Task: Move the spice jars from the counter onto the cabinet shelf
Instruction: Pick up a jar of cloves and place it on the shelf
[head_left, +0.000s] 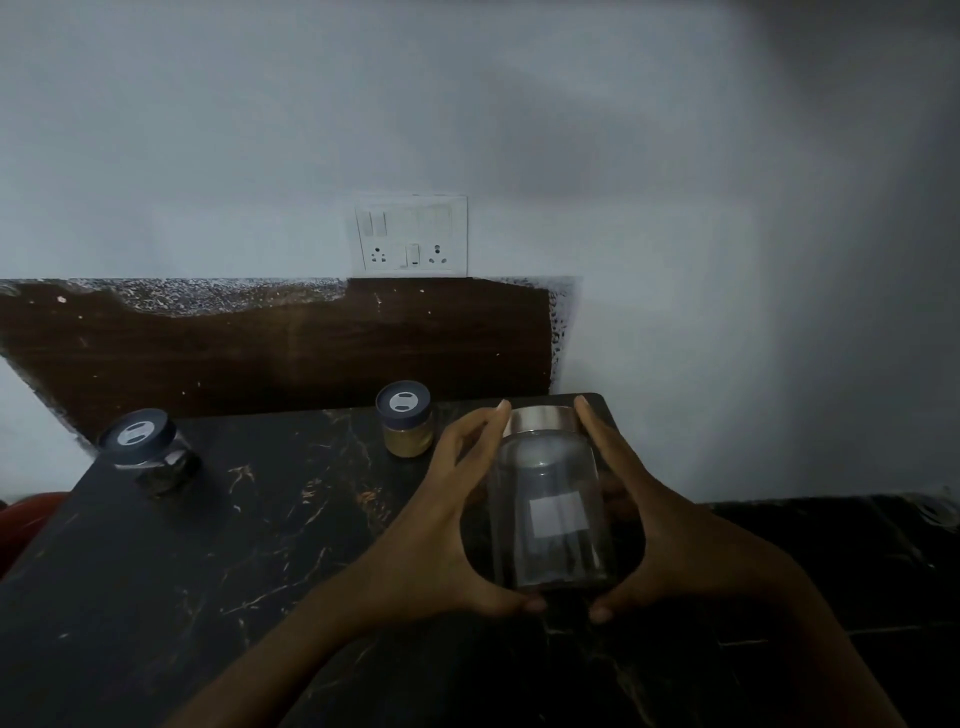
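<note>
Glass jar (550, 499) with a steel lid (white label blank), cradled between left hand (452, 530) and right hand (660, 530); fingers lie along its sides, thumbs curl beneath its base, over the black marble counter (208, 571). Yellow-powder jar (408, 426) stands near at 10 o'clock; dark-filled jar (150, 452) at 9 o'clock, well apart. Switch plate (411, 236) at 11 o'clock on the wall.

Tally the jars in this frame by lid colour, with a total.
Silver lid: 1, the glass jar held between the left hand and right hand.
Dark blue lid: 2, the yellow powder jar and the dark-filled jar, both on the counter.
Total: 3 jars.
</note>
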